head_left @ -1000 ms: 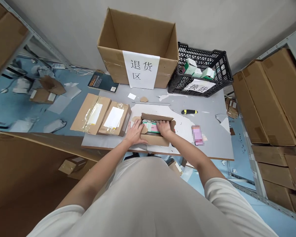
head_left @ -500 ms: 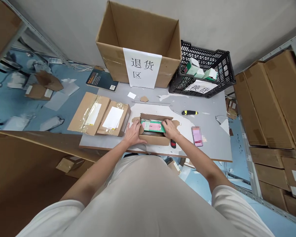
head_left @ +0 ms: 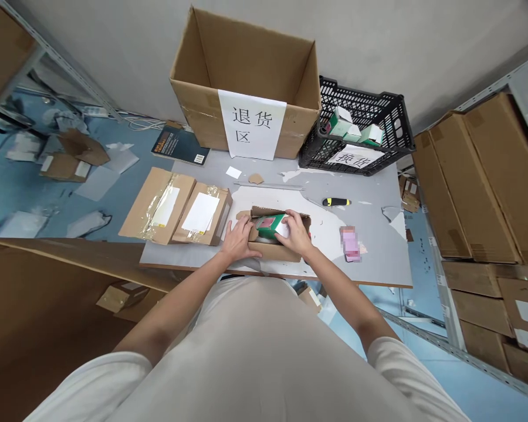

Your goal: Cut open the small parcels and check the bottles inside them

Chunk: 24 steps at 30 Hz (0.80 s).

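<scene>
An opened brown carton (head_left: pixel 277 252) sits near the table's front edge, directly before me. Inside it lies a green and pink box (head_left: pixel 270 225), its right end tilted up. My left hand (head_left: pixel 238 239) grips the carton's left side, thumb along the front wall. My right hand (head_left: pixel 295 232) holds the right end of the green and pink box, fingers over the back and thumb at the front. The lower part of that box is hidden by the carton's front wall.
Two taped parcels (head_left: pixel 156 205) stand left. Behind are a large carton (head_left: pixel 193 111) and a black crate (head_left: pixel 396 135) with green boxes. A yellow-black cutter (head_left: pixel 336 201) and a phone (head_left: pixel 350 243) lie right. Shelved cartons (head_left: pixel 488 181) stand far right.
My right hand has shifted left and taken hold of the green and pink box, whose right end has lifted and turned. My left hand stays on the carton.
</scene>
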Each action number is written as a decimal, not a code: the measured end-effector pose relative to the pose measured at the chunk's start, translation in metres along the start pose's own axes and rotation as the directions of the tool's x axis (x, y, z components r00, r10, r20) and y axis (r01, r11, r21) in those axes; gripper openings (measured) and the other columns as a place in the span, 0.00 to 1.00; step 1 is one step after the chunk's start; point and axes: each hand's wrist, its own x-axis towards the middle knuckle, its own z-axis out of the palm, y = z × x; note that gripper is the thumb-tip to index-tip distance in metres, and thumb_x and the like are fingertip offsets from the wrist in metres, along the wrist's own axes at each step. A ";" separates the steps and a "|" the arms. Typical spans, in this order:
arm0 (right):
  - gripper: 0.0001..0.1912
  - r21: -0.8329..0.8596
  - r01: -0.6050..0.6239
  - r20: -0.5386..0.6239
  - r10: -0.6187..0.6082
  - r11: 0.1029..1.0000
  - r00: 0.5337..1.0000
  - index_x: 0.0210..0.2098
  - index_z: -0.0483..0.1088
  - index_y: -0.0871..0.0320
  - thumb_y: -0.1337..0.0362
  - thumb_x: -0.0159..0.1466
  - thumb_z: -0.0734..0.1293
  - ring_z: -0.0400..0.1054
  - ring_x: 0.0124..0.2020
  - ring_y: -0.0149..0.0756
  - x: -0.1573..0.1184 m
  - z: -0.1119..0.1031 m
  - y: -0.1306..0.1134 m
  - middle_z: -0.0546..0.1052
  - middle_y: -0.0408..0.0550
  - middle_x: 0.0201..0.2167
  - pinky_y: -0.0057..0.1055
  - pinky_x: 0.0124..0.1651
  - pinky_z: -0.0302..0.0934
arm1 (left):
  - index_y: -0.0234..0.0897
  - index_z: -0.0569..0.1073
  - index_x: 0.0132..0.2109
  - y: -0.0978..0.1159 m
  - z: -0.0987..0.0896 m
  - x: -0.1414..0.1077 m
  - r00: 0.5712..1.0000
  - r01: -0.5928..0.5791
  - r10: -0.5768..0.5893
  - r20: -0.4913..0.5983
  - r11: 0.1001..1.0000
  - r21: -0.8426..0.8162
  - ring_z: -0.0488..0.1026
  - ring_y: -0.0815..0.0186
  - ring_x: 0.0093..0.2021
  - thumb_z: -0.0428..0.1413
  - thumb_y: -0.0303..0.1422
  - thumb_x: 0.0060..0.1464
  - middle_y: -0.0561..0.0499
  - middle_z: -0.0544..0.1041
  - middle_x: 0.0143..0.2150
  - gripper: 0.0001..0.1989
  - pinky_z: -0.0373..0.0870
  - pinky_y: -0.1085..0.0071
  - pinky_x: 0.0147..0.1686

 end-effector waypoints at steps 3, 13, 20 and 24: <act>0.24 -0.049 -0.032 -0.013 0.032 0.998 0.999 0.50 0.62 0.57 0.58 0.57 0.70 0.50 0.64 0.53 -0.001 0.010 -0.008 0.54 0.60 0.61 0.53 0.63 0.52 | 0.35 0.62 0.59 0.001 0.001 0.002 1.000 0.017 -0.018 0.001 1.000 0.016 0.53 0.41 0.66 0.66 0.56 0.30 0.31 0.55 0.67 0.51 0.41 0.39 0.64; 0.23 -0.011 0.135 0.037 -0.135 0.991 0.990 0.55 0.68 0.52 0.64 0.60 0.67 0.59 0.58 0.48 0.017 0.001 -0.006 0.62 0.56 0.56 0.48 0.59 0.59 | 0.33 0.61 0.61 0.004 0.012 0.006 0.996 0.084 -0.083 -0.018 0.994 0.065 0.50 0.42 0.68 0.63 0.56 0.36 0.32 0.54 0.68 0.49 0.46 0.41 0.63; 0.24 -0.138 0.220 -0.118 -0.237 0.966 0.964 0.56 0.68 0.50 0.58 0.60 0.68 0.58 0.60 0.53 0.015 -0.109 -0.044 0.61 0.56 0.59 0.51 0.58 0.59 | 0.32 0.58 0.63 -0.004 -0.005 0.060 0.991 0.126 -0.125 -0.037 0.991 0.038 0.47 0.41 0.69 0.65 0.53 0.37 0.29 0.50 0.69 0.50 0.50 0.40 0.62; 0.24 -0.153 0.196 -0.059 -0.207 0.969 0.977 0.55 0.68 0.47 0.58 0.59 0.68 0.58 0.61 0.54 -0.024 -0.135 -0.055 0.59 0.55 0.60 0.51 0.58 0.61 | 0.33 0.56 0.64 -0.014 -0.016 0.093 0.995 0.104 -0.104 -0.002 0.995 0.006 0.44 0.41 0.69 0.65 0.52 0.38 0.30 0.49 0.69 0.51 0.48 0.39 0.62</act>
